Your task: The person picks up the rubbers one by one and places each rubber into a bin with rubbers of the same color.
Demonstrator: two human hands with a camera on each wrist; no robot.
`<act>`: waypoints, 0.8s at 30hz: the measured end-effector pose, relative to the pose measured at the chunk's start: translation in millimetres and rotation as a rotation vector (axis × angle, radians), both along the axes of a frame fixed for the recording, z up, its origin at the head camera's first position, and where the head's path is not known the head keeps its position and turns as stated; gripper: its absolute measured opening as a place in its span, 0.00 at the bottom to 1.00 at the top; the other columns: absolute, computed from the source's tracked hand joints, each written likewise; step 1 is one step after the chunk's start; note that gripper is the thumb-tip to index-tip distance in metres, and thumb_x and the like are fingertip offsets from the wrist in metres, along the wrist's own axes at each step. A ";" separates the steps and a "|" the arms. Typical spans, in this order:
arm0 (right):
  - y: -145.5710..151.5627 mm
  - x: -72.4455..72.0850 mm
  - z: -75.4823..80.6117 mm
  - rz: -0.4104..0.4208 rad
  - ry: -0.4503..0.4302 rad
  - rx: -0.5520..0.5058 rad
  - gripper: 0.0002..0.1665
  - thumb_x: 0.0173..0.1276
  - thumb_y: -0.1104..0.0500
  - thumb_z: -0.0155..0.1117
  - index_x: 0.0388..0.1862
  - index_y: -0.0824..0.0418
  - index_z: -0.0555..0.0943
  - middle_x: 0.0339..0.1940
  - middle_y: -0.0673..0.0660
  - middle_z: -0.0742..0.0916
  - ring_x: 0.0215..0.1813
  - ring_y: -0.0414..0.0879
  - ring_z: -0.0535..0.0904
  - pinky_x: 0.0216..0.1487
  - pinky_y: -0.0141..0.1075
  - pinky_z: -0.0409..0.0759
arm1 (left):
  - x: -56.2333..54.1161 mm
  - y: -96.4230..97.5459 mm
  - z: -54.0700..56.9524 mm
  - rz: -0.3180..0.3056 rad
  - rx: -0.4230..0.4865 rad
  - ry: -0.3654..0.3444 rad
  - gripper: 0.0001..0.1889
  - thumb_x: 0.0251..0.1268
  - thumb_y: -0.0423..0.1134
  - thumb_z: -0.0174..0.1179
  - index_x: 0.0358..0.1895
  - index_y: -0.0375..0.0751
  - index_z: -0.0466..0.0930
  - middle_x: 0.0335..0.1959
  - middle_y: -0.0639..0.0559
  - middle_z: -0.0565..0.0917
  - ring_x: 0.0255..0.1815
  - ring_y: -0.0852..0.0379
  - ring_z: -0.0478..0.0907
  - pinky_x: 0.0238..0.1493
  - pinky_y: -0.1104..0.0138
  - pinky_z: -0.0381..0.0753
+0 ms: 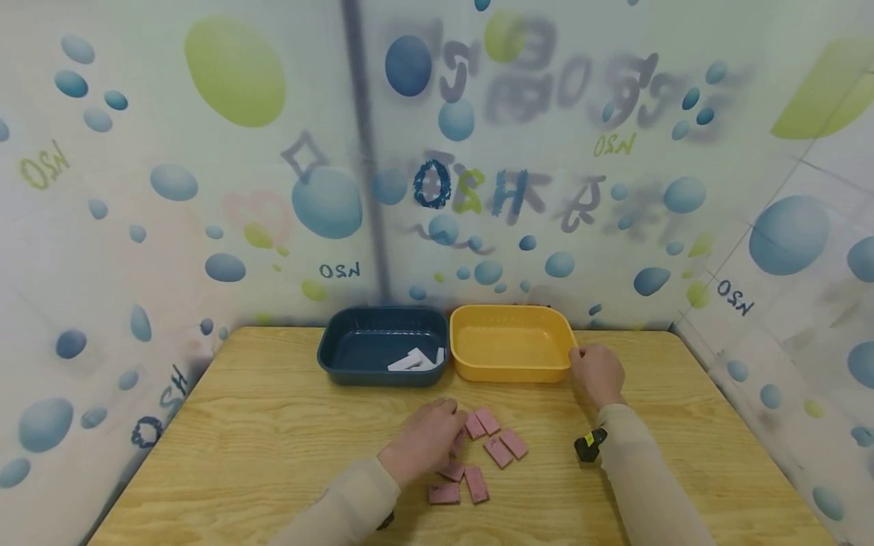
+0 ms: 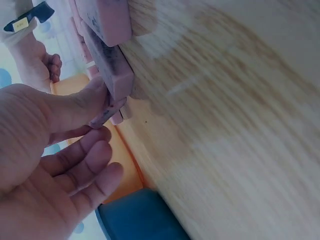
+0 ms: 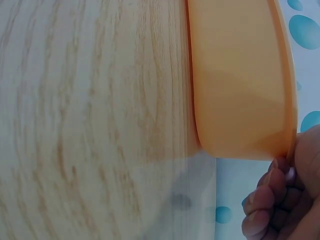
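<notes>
Several pink rectangular blocks with dark marks lie in a loose group on the wooden table. My left hand is over the left side of the group and covers some of them in the head view. In the left wrist view, its thumb and index finger pinch a small pink block close beside others, while the other fingers are loosely bent. My right hand grips the right end of the yellow tray at its rim, thumb and curled fingers meeting there in the right wrist view.
A dark blue tray stands against the yellow tray's left side, with several white pieces at its right front. Both trays are at the back edge of the table. Behind rises a patterned wall covering.
</notes>
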State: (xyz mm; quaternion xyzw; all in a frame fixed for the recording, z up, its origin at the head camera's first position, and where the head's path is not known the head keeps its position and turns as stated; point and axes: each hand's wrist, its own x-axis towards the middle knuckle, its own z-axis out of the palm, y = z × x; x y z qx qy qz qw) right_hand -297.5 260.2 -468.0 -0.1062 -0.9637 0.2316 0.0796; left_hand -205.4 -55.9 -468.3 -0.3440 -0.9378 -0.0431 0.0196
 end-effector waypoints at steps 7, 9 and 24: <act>0.2 1.3 0.8 0.008 -0.012 0.000 0.27 0.76 0.57 0.48 0.12 0.58 0.67 0.15 0.51 0.67 0.22 0.47 0.64 0.25 0.36 0.60 | 1.2 -4.8 1.0 -0.027 0.036 0.057 0.09 0.58 0.38 0.76 0.38 0.46 0.84 0.33 0.57 0.77 0.33 0.63 0.73 0.38 0.70 0.79; 0.3 1.4 1.0 0.010 -0.013 0.000 0.27 0.76 0.57 0.48 0.12 0.58 0.67 0.15 0.51 0.67 0.22 0.47 0.64 0.25 0.36 0.60 | 1.8 -5.9 3.5 -0.033 0.047 0.050 0.09 0.59 0.38 0.75 0.39 0.46 0.85 0.33 0.56 0.78 0.33 0.63 0.74 0.37 0.71 0.79; 1.4 -2.0 -1.2 0.000 -0.026 0.015 0.27 0.76 0.57 0.48 0.13 0.58 0.69 0.15 0.52 0.69 0.23 0.48 0.67 0.26 0.36 0.61 | 2.2 -9.3 12.9 -0.024 0.116 -0.036 0.06 0.63 0.29 0.70 0.37 0.44 0.86 0.29 0.57 0.77 0.28 0.66 0.70 0.31 0.73 0.77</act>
